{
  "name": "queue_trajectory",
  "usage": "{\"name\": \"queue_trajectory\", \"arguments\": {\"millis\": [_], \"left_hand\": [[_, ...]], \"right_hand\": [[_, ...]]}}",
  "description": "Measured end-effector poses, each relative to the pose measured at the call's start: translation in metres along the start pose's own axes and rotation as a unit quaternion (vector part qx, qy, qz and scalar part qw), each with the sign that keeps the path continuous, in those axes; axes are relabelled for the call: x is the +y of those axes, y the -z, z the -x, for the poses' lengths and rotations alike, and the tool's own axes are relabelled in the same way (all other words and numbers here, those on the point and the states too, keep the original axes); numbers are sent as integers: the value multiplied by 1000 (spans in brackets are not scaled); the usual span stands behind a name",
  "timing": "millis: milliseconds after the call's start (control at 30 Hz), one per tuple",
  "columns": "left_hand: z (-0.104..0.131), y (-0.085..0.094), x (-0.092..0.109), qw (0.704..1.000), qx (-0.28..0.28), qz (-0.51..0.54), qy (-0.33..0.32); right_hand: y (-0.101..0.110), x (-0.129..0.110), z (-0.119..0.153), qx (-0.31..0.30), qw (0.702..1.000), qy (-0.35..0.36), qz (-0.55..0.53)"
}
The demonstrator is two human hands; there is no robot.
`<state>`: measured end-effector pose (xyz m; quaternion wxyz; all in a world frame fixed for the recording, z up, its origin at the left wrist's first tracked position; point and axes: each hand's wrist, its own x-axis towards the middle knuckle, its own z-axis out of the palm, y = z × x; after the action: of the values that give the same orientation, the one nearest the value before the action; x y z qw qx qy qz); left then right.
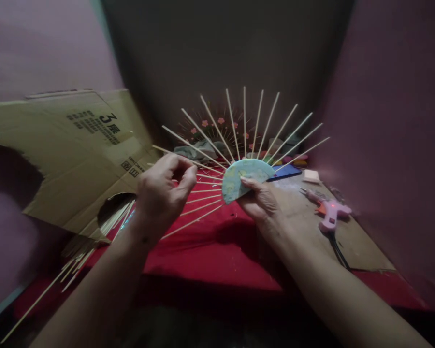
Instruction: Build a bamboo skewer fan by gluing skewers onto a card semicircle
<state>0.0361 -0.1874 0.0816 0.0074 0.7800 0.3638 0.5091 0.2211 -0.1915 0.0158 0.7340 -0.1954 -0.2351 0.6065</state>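
Note:
My right hand (259, 198) grips a pale blue-green half disc (235, 176) with yellowish patches, its thumb pressed on the front face. Thin wooden sticks (245, 121) fan out from the disc's curved edge, upward and to the left. Beside the left-hand sticks is my left hand (166, 186), with thumb and forefinger pinched together. What the pinch holds, if anything, is too small to make out. Part of one stick passes behind that hand.
A bent cardboard sheet (76, 145) stands at left, loose sticks (76, 261) below it. On a brown board (355, 246) at right lie a pink glue gun (331, 212) and a pale block (311, 176). A flowered stick fan (221, 121) stands behind on the red cloth (210, 261).

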Motion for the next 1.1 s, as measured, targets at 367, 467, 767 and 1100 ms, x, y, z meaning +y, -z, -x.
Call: {"name": "queue_trajectory", "arguments": {"millis": [367,467,767,1100], "left_hand": [[43,25,-8,997,-73,16,33],[40,7,-14,998,-37,-52,-24],[24,-32,-7,986,-10,-163,-36],[26,-49,-11,977,96,-182,-47]], "right_hand": [[9,0,-3,-2,1000,17,19],[8,4,-1,-6,1000,13,7],[2,11,8,-15,999,-32,-42],[0,16,12,-33,998,-34,-48]]}}
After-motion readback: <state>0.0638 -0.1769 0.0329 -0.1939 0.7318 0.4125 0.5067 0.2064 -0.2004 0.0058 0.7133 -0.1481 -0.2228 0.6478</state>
